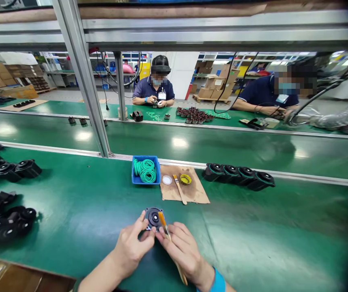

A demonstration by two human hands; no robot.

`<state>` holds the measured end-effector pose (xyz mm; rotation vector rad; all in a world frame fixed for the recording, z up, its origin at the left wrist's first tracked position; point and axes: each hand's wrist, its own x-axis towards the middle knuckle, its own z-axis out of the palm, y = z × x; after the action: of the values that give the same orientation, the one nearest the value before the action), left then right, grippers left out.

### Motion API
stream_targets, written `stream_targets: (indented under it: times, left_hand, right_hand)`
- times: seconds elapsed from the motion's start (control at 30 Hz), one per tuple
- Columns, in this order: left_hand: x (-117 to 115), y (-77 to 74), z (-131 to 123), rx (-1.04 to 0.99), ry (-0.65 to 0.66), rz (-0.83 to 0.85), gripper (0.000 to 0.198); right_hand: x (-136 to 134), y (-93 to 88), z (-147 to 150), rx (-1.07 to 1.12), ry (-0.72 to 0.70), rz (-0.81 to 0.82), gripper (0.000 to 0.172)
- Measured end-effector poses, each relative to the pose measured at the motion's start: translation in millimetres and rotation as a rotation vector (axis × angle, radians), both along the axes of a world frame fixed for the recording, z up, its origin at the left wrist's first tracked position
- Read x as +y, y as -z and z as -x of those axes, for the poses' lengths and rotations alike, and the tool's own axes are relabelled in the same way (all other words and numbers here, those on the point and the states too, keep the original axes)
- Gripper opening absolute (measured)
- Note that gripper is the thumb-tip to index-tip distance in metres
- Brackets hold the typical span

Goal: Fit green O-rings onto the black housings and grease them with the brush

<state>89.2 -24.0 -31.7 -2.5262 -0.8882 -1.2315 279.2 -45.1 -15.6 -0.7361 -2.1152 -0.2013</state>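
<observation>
I saw the left hand (pixel 133 245) pinching a black round part (pixel 153 217) over the green tabletop (pixel 95 202), nearer than the blue bin (pixel 146 183). The right hand (pixel 184 249) gripped a brush (pixel 162 220), bristles at the part; contact unclear.

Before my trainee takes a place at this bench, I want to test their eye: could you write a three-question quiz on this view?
1. What lies in the blue bin? A: yellow lids; B: green rings; C: screws.
2. True or false: the left hand holds a brush.
3. How many black housings stand in the row to the right of the cardboard?

Key: 1. B. 2. False: the right hand holds the brush; the left hand grips the round black part. 3. Four.
</observation>
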Motion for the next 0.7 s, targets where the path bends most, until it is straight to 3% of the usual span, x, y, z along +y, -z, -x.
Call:
stream_targets:
  times: [0.1,0.2,0.23,0.3,0.37,0.4,0.53,0.7]
  left_hand:
    - [-1,2.4,5,-0.062,0.039,0.094,0.023]
    - [2,-1.2,10,-0.203,0.042,0.375,0.009]
    - [4,-3.1,10,-0.234,0.027,0.480,0.012]
    - [9,-6.7,8,-0.245,-0.001,0.656,0.048]
    - [14,-8.9,4,-0.225,-0.010,0.785,0.075]
    - [17,-9.4,2,-0.219,-0.007,0.831,0.078]
    - [22,-9.1,-4,-0.227,0.012,0.923,0.064]
    - [22,-9.2,-5,-0.252,0.017,0.929,0.062]
  right_hand:
    - [2,2.2,-6,0.172,-0.066,0.138,0.021]
    - [19,-2.8,-26,0.434,0.006,0.392,0.009]
    - [28,-6.4,-36,0.503,0.092,0.468,0.010]
    - [52,-14.2,-57,0.602,0.291,0.562,0.030]
    - [78,-19.0,-77,0.623,0.409,0.576,0.048]
    - [90,-19.3,-85,0.621,0.451,0.578,0.054]
    - [123,-8.9,-103,0.571,0.584,0.593,0.067]
    - [136,5.8,-104,0.473,0.665,0.633,0.069]
